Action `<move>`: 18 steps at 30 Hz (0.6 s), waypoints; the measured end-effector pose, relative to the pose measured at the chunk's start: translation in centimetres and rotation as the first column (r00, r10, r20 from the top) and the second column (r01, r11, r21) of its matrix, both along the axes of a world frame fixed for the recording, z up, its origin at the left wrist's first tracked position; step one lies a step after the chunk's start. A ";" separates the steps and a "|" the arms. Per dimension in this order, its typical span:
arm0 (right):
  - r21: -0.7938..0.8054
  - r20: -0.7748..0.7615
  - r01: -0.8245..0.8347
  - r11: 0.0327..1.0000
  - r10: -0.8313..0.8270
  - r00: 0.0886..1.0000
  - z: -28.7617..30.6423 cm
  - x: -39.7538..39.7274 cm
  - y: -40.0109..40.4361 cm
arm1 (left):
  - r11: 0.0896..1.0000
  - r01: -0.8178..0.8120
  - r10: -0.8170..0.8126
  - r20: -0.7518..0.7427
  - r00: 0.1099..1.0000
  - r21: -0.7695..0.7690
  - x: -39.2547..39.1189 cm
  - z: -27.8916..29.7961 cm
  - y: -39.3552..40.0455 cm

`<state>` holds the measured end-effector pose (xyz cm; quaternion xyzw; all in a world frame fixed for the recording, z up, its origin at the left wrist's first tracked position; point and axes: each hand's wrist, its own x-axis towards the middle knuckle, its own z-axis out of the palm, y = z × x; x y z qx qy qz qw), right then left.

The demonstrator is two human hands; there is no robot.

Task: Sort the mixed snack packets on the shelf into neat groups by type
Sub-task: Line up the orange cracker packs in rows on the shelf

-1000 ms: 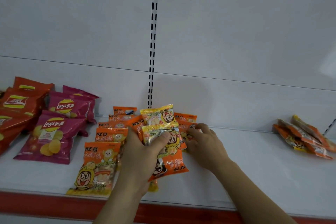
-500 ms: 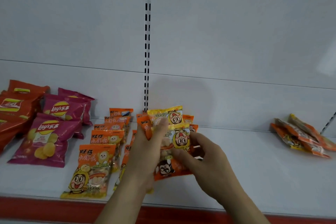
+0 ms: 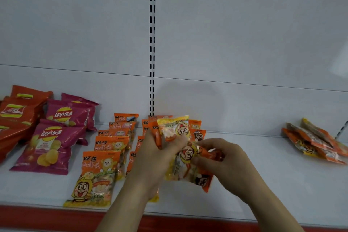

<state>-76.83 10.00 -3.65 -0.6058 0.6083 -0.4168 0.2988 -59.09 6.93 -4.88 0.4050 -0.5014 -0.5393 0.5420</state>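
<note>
White shelf (image 3: pixel 263 184), red front edge. Left hand (image 3: pixel 150 162) grips fanned stack of orange-yellow snack packets (image 3: pixel 175 130) mid-shelf; right hand (image 3: pixel 226 158) pinches one packet (image 3: pixel 190 158) in that stack. Sorted row (image 3: pixel 105 156) just left.

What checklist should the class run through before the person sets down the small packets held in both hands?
1. Left hand grips the bunch of small packets: ok.
2. Right hand pinches one packet off the bunch: ok.
3. Held packets all one type: not ok, yellow-topped and orange ones are mixed.
4. Orange packet row lies in a neat line: ok.
5. Purple chip bags kept apart from the orange row: ok.
6. Loose pile at the right sorted: cannot tell.
</note>
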 end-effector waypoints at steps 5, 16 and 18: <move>-0.008 0.232 0.068 0.998 -0.064 0.971 0.5 0.3 0.0 | 0.992 -0.108 0.107 -0.029 0.994 -0.070 -0.7 -0.4 0.1; -0.009 0.711 0.196 0.981 -0.132 0.691 -0.1 0.5 -0.5 | 0.989 -0.129 0.125 -0.050 0.991 -0.071 -1.9 -1.1 1.0; -0.023 0.653 0.268 0.963 -0.189 0.733 -0.4 -0.8 -1.5 | 0.984 -0.166 0.164 -0.046 0.985 -0.057 -1.3 -1.1 0.8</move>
